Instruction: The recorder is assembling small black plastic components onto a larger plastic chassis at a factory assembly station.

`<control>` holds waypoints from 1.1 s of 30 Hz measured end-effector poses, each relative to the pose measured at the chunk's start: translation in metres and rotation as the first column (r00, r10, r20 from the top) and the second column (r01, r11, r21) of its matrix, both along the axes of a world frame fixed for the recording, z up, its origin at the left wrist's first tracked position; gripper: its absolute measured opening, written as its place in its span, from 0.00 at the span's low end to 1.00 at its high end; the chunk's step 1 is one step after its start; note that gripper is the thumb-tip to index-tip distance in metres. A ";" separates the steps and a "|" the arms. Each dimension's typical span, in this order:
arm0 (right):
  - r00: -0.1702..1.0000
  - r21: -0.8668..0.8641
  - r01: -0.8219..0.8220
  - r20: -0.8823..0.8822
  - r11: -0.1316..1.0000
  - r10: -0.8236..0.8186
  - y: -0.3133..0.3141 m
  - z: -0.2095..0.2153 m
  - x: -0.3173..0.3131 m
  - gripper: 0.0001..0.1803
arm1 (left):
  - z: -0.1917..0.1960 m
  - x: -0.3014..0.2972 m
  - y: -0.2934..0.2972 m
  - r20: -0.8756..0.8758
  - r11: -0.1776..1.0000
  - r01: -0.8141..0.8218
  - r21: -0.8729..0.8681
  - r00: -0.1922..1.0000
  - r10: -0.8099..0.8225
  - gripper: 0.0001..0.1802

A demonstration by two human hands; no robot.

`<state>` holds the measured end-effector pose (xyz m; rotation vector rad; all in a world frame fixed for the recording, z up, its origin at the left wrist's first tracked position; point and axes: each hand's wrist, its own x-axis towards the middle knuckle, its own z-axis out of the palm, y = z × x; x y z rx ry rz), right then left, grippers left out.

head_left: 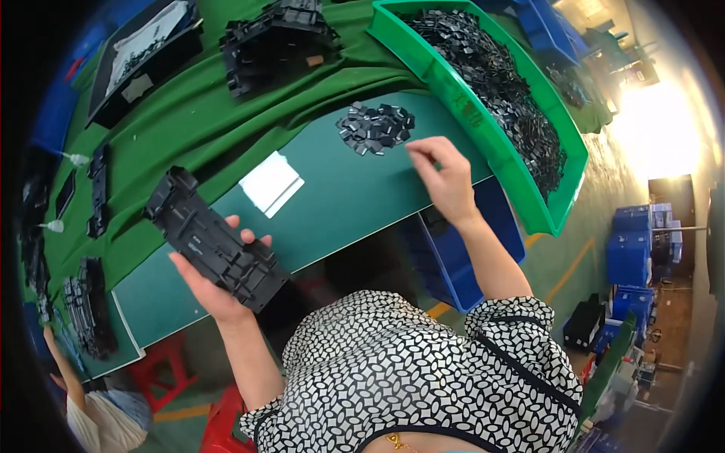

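Note:
My left hand [214,293] is closed around a long black molded plastic part [214,241], held tilted over the front edge of the table. Ribs and recesses show on its upward face. To the right of the small black pieces [375,128], which lie heaped on the table, my right hand [447,174] hovers with thumb and fingertips drawn together in a pinch. Anything between those fingertips is too small to make out. Between the two hands a white sheet or card [270,183] lies flat on the table.
A green bin [521,151] full of small black pieces stands at the right. Black molded parts [279,45] are stacked on the green cloth [177,124], beside a black tray [143,64]. Below the table edge sits a blue crate [445,260]. Another person [106,415] is at lower left.

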<state>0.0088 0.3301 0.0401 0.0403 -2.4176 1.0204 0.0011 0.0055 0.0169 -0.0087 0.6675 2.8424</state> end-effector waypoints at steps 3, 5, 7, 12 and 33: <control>0.996 0.008 0.040 0.075 0.999 -0.041 0.023 -0.011 -0.016 0.06 | 0.000 0.000 -0.001 0.026 1.000 -0.009 -0.015 1.000 0.009 0.40; 0.990 0.085 0.069 0.121 0.994 -0.079 0.030 -0.019 -0.025 0.07 | -0.001 -0.001 0.001 0.021 0.999 -0.010 -0.035 1.000 0.011 0.40; 0.978 0.181 0.102 0.159 0.978 -0.132 0.028 -0.021 -0.030 0.10 | -0.002 0.001 -0.001 0.026 0.998 -0.014 -0.054 1.000 0.016 0.40; 0.982 0.168 0.123 0.121 0.978 -0.145 0.029 -0.025 -0.035 0.09 | 0.001 0.000 0.001 0.023 0.999 0.002 -0.046 1.000 -0.001 0.40; 0.885 -0.535 -0.146 0.304 0.832 0.352 -0.039 0.021 -0.011 0.10 | -0.008 0.000 -0.001 -0.066 0.986 0.088 0.138 0.995 -0.079 0.44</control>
